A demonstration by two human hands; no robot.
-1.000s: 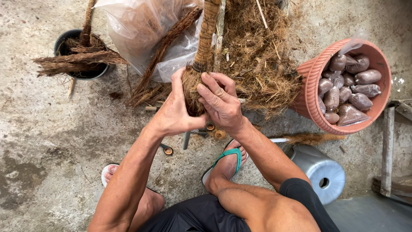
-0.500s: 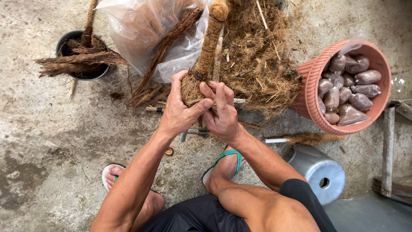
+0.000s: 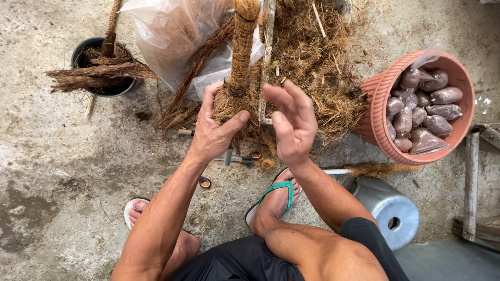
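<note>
Head view: left hand (image 3: 212, 132) grips the pole's (image 3: 242, 47) fibre tuft (image 3: 229, 104); right hand (image 3: 292, 122), just beside the pole, is open and empty. Best to keep the tuft squeezed tight.

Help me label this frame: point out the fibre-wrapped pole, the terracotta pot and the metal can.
fibre-wrapped pole (image 3: 241, 52), head view, on its wrapped shaft.
terracotta pot (image 3: 376, 112), head view, on its ribbed outer wall.
metal can (image 3: 388, 205), head view, on its curved side.

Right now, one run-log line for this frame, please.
left hand: grips fibre-wrapped pole base | right hand: open, off pole | scissors on floor | pot of bags at right
</note>
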